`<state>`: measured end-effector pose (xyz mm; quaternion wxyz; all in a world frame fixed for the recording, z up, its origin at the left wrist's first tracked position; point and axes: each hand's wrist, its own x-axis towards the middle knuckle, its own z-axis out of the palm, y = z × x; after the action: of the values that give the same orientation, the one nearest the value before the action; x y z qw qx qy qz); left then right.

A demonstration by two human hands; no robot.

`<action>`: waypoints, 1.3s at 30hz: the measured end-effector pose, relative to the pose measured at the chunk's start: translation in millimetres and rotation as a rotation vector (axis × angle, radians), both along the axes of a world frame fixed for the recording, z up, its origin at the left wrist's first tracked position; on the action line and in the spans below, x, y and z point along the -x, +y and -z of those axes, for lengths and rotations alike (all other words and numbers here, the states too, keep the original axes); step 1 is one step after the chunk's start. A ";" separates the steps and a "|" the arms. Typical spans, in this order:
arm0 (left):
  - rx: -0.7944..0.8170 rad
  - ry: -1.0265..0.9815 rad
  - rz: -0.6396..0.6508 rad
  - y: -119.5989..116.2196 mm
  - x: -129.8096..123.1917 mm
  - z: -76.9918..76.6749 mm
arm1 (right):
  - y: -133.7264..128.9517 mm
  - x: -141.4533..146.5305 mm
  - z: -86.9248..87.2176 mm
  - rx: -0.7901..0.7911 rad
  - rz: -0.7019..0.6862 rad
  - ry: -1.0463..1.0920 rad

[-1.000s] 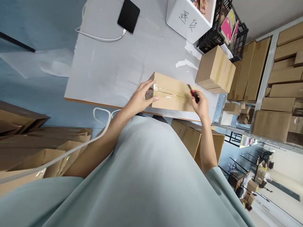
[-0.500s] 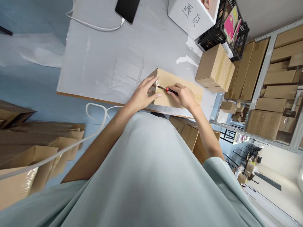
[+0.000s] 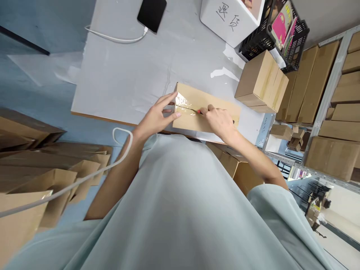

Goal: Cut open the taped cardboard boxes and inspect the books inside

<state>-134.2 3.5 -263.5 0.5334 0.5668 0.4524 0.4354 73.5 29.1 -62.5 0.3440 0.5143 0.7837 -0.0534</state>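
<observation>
A closed cardboard box (image 3: 191, 125) lies on the table close to my body, with shiny clear tape (image 3: 181, 99) along its top seam. My left hand (image 3: 159, 116) holds the box's left end, thumb and index finger spread on either side of the seam; its other fingers are partly hidden against the end face. Wrapped round a slim knife (image 3: 199, 111) with a red-and-black handle, my right hand (image 3: 218, 119) rests over the box top. The thin blade lies along the taped seam, pointing left. Most of the handle is covered by my fingers.
On the grey table (image 3: 118, 75) are a phone (image 3: 152, 15) with a white cable (image 3: 118, 38), another cardboard box (image 3: 261, 82), a white bin (image 3: 225, 22) and a black crate (image 3: 292, 48). Open cartons (image 3: 64, 176) stand lower left. Shelves of boxes (image 3: 332, 157) line the right.
My right hand and the knife have moved a little right and down along the seam. My left hand has shifted left with the box end, and the view has moved slightly.
</observation>
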 end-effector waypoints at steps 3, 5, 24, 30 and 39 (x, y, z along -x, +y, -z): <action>0.033 -0.004 -0.061 -2.2 -3.1 2.2 | -1.5 -56.3 -8.5 -0.004 0.056 -0.055; 0.060 -0.004 -0.109 -2.7 -5.9 5.4 | -4.5 -104.4 -12.9 -0.024 0.121 -0.094; 0.080 0.059 -0.380 -0.2 -46.2 -3.9 | -16.0 -312.1 28.5 -0.062 0.129 0.396; 0.082 0.130 -0.502 -4.1 -41.2 9.3 | -0.1 -384.0 72.8 0.009 0.625 0.860; 0.020 0.326 -0.774 -1.3 14.8 25.8 | -41.5 -253.7 210.4 -0.066 1.473 1.348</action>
<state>-149.0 2.3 -289.3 0.2571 0.4115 0.7146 0.5039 327.2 -12.4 -272.9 -0.3059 0.7435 0.3019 -0.5123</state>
